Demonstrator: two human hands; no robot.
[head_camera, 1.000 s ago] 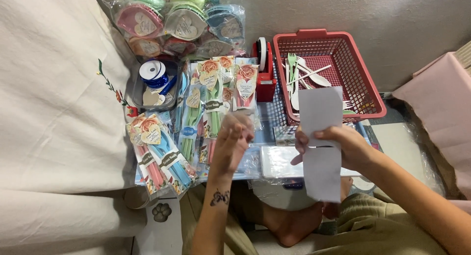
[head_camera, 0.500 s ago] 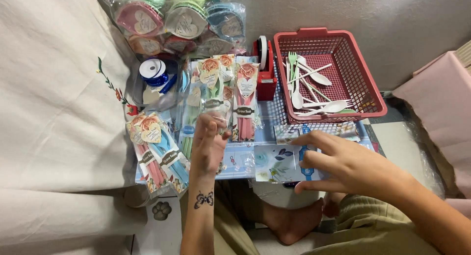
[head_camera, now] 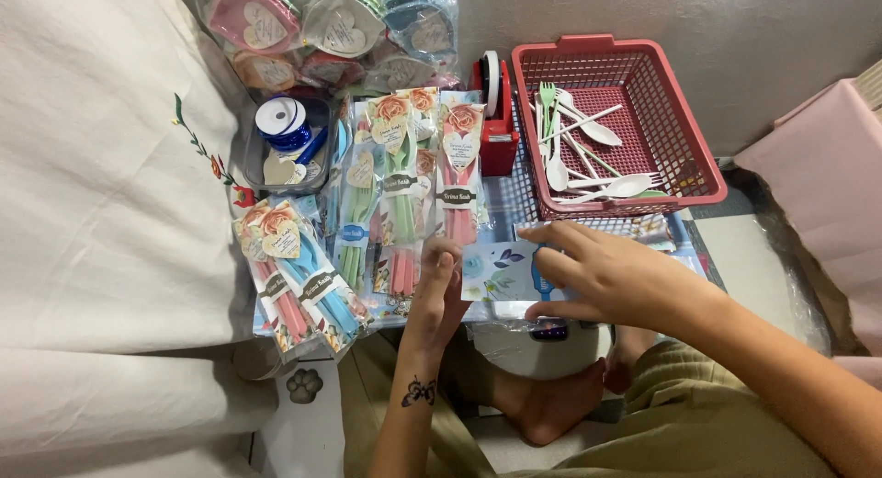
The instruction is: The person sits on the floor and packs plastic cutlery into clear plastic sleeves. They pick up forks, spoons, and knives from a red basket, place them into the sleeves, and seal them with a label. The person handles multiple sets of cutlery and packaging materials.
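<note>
Hands over low table | left hand point(head_camera: 439, 290) flat, fingers on packed cutlery sets point(head_camera: 404, 184) | right hand point(head_camera: 602, 274) spread, pressing floral card point(head_camera: 501, 271) | red basket point(head_camera: 684, 156) behind, holding loose cutlery.

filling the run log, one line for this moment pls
left hand: on floral card | right hand: pressing card | red basket: loose cutlery

Grey plaster wall point(head_camera: 763, 37), white embroidered cloth point(head_camera: 101, 211) at left, pink fabric point(head_camera: 827, 175) at right
</note>
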